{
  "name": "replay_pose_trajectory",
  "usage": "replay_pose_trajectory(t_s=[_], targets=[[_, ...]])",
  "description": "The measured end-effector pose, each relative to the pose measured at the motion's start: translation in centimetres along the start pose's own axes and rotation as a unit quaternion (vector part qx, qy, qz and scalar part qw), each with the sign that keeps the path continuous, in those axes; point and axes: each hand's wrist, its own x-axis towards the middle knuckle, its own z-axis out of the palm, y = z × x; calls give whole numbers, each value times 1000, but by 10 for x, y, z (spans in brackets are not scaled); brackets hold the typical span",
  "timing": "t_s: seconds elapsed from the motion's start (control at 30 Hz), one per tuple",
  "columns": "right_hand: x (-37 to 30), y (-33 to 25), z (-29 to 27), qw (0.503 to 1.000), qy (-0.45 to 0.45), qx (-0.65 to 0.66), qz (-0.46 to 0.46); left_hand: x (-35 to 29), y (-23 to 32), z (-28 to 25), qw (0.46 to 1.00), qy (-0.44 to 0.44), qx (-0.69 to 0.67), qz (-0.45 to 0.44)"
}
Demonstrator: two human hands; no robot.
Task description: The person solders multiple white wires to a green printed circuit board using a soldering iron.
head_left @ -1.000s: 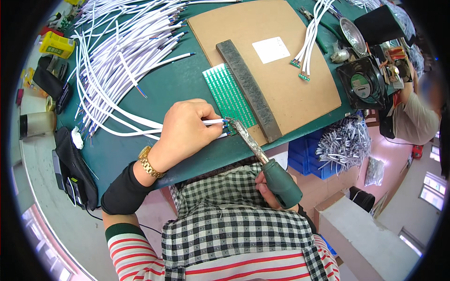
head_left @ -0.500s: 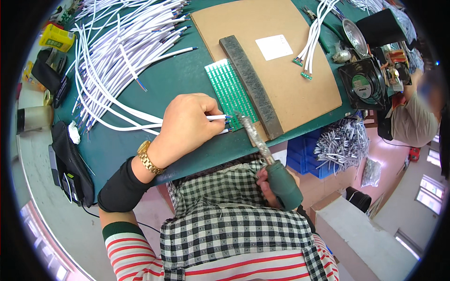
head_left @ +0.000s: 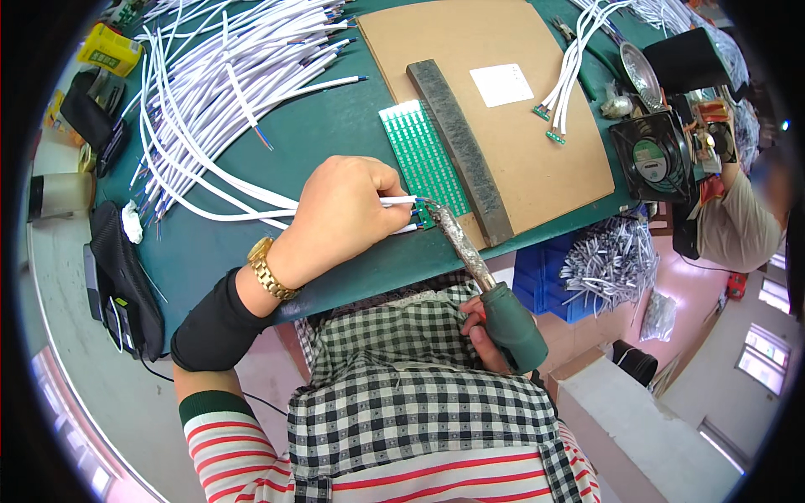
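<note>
Head view showed blue bins [head_left: 549, 281] of bundled wire pieces beneath the green table [head_left: 335, 126], where the left hand [head_left: 340, 214] pinched a white cable [head_left: 398, 201] at the green circuit strip [head_left: 423, 155] while the right hand [head_left: 486, 335] gripped a soldering iron [head_left: 482, 285] touching it.

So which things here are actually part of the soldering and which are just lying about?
In use:
left hand
thin white wire
green perforated circuit strip
right hand
green-handled soldering iron

Lying about:
loose white wire pile
black square fan
yellow box
</note>
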Motion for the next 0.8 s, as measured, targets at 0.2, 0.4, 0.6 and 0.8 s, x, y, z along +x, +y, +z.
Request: replay_pose_trajectory(t_s=[0.2,0.4,0.6,0.8], targets=[[0,-5,2,1000,-5,-18,13,0,0,1,1000,2,7,4],[1,0,5,999,-32,-24,11,-1,0,2,1000,8,7,7],[-1,4,6,999,-30,-37,-4,0,0,2,1000,10,8,10],[0,2,7,978,51,201,5,-1,0,2,1000,12,8,5]])
